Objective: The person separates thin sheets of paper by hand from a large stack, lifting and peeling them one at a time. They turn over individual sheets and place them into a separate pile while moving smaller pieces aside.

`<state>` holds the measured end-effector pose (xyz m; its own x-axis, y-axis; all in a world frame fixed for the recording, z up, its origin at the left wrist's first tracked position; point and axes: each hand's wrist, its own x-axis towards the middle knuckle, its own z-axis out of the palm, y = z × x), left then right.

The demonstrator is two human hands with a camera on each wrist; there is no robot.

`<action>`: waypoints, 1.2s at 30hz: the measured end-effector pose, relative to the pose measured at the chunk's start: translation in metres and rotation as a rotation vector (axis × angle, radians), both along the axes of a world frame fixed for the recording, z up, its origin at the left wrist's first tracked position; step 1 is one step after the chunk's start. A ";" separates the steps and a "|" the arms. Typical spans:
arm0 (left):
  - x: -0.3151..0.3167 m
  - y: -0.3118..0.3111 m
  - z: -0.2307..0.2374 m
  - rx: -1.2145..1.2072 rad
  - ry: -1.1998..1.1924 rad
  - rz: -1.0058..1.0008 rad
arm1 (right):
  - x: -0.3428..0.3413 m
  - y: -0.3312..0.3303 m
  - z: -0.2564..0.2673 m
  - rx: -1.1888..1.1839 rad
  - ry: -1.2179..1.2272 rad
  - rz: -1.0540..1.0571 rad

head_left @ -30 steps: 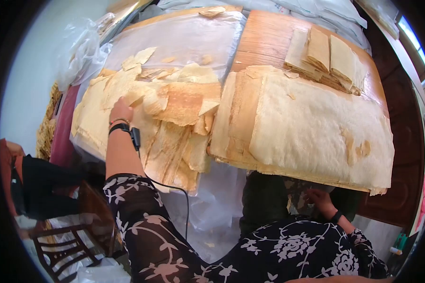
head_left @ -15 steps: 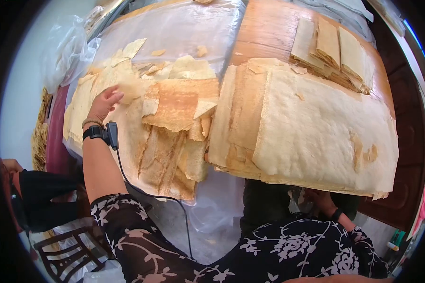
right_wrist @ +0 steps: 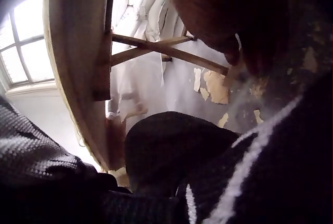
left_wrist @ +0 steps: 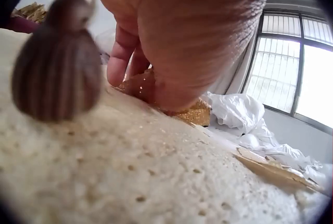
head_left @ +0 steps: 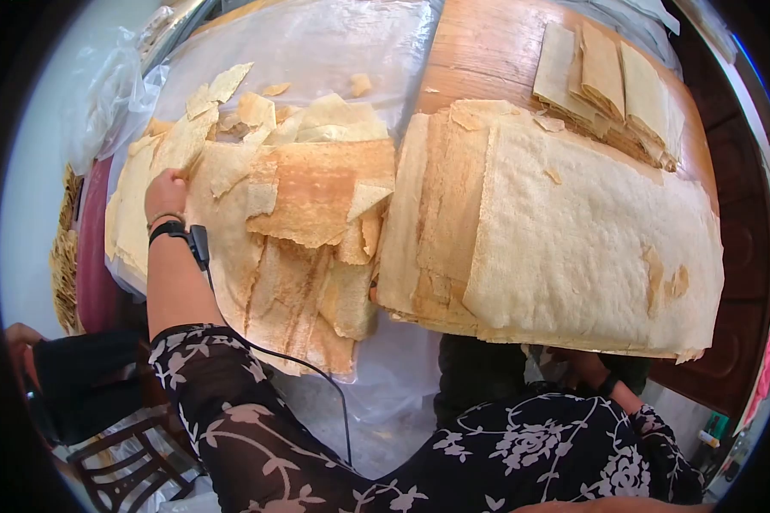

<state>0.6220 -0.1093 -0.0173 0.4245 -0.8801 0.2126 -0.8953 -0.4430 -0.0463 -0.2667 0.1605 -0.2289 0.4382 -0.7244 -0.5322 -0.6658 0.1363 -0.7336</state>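
Observation:
Layers of thin, pale tan flatbread (head_left: 218,222) are spread over the left side of the table, with torn pieces and a browned patch on top. My left hand (head_left: 166,195) is over the left part of this pile. Its thumb and fingers pinch a torn flatbread piece, which shows brown between them in the left wrist view (left_wrist: 141,84). At the right lies a thick stack of broad flatbread sheets (head_left: 590,231). My right hand (head_left: 585,368) is low by my lap, below the table edge. It is in deep shadow in the right wrist view, and I cannot tell whether it holds anything.
Folded flatbreads (head_left: 603,81) lie on the wooden tabletop (head_left: 479,51) at the back right. Clear plastic sheeting (head_left: 342,43) covers the back left. A wooden chair (head_left: 133,466) and another person's hand (head_left: 21,338) are at lower left. Scraps (right_wrist: 216,86) lie on the floor.
My left hand moved left over the pile, opened its fingers midway, and now pinches a flatbread piece. The head view has shifted slightly. My right hand stays low by my lap.

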 end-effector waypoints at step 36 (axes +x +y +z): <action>-0.671 0.076 0.177 -0.098 1.574 -0.655 | -0.052 0.072 0.142 -0.005 -0.619 -0.377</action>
<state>-0.0491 -0.0335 0.1592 -0.1387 -0.9898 0.0333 -0.0660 0.0428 0.9969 -0.3185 0.2327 -0.0864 0.3784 -0.8873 -0.2638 -0.0362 0.2706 -0.9620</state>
